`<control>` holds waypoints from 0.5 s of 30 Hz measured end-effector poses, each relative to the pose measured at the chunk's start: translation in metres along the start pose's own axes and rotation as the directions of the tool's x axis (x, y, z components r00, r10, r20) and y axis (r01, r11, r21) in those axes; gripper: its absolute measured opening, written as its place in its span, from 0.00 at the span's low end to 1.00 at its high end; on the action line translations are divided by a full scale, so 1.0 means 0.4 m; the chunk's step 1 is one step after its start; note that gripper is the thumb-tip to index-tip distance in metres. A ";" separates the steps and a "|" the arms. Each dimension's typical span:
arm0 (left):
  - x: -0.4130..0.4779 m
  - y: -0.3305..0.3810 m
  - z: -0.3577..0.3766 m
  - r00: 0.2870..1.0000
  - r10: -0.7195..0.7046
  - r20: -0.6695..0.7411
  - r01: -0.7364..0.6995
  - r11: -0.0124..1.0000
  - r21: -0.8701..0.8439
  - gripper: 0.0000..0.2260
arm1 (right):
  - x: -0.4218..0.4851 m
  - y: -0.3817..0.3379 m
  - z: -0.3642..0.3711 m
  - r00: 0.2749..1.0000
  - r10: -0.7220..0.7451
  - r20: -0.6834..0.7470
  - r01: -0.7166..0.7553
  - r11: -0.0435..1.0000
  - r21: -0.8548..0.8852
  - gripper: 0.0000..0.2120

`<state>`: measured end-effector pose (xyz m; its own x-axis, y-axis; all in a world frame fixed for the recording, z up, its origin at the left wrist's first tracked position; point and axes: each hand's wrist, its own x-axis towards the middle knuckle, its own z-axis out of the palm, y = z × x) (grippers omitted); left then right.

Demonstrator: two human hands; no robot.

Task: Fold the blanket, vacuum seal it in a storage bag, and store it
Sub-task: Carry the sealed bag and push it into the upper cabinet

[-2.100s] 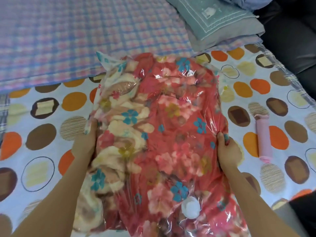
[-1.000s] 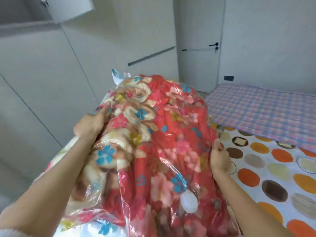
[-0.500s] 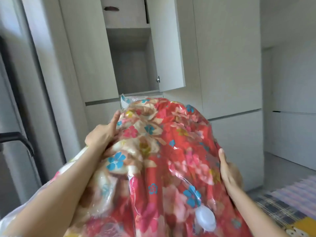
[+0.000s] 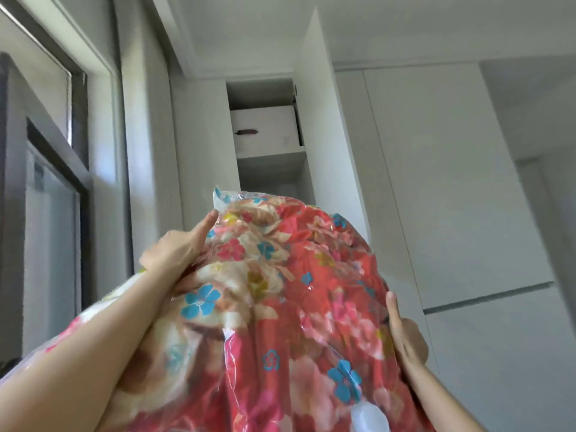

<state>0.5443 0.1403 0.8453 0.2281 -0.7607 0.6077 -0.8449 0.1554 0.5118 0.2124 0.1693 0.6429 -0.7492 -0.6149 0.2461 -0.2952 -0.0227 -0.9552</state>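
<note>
Before the open cupboard: we stand close under the cupboard (image 4: 268,88), looking up, with the storage bag (image 4: 280,310) held high in front of us, clear of any surface.
Blanket: the blanket (image 4: 330,275) is folded into one thick bundle inside the clear bag, so we judge the folding done.
Seal: the film lies wrinkled and tight on the cloth, and the white valve (image 4: 369,416) at the bottom edge of view has nothing attached. We judge the air is out, though we cannot see the bag's zip end.
Left grip: our left grip (image 4: 177,247) clutches the bag's left side high up, one finger straight along the plastic and the others dug into the bulk.
Right grip: our right grip (image 4: 405,335) clasps the bag's right edge lower down, thumb on the front face and fingers hidden behind it.
Shelves: the cupboard door (image 4: 321,120) stands open. A white box (image 4: 265,129) fills the upper shelf, and the compartment below it (image 4: 271,173) opens just above the bag's top corner.
Left to do: only the storing. The bag has to go higher, slide into that lower compartment and be let go, and then the door probably has to be closed.
Progress: we put this at the last stage, nearly finished.
Caution: the bundle looks bulky and slick, so we expect to need both grips until it rests on the shelf.
</note>
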 end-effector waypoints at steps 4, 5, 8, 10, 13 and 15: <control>0.116 0.027 0.009 0.997 0.033 -0.068 -0.034 0.999 -0.022 0.47 | 0.120 -0.086 0.079 0.998 -0.054 -0.032 0.056 0.997 0.043 0.55; 0.146 0.034 0.017 0.996 0.042 -0.082 -0.044 0.999 -0.026 0.45 | 0.147 -0.099 0.103 0.998 -0.061 -0.035 0.063 0.997 0.053 0.57; 0.242 0.060 0.050 0.990 0.061 -0.124 -0.065 0.997 -0.029 0.43 | 0.228 -0.135 0.175 0.996 -0.078 -0.052 0.081 0.995 0.066 0.57; 0.307 0.067 0.080 0.988 0.068 -0.141 -0.074 0.997 -0.038 0.43 | 0.285 -0.155 0.220 0.995 -0.077 -0.066 0.082 0.994 0.077 0.52; 0.399 0.081 0.132 0.983 0.104 -0.152 -0.114 0.991 -0.063 0.43 | 0.371 -0.173 0.295 0.994 -0.076 -0.074 0.085 0.989 0.119 0.49; 0.461 0.100 0.169 0.980 0.118 -0.160 -0.129 0.990 -0.059 0.45 | 0.431 -0.185 0.343 0.994 -0.073 -0.087 0.085 0.985 0.148 0.49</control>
<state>0.5200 -0.0364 0.9370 0.2013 -0.6263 0.7531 -0.8371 0.2893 0.4643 0.1864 -0.0432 0.7333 -0.7747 -0.5404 0.3282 -0.2667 -0.1914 -0.9446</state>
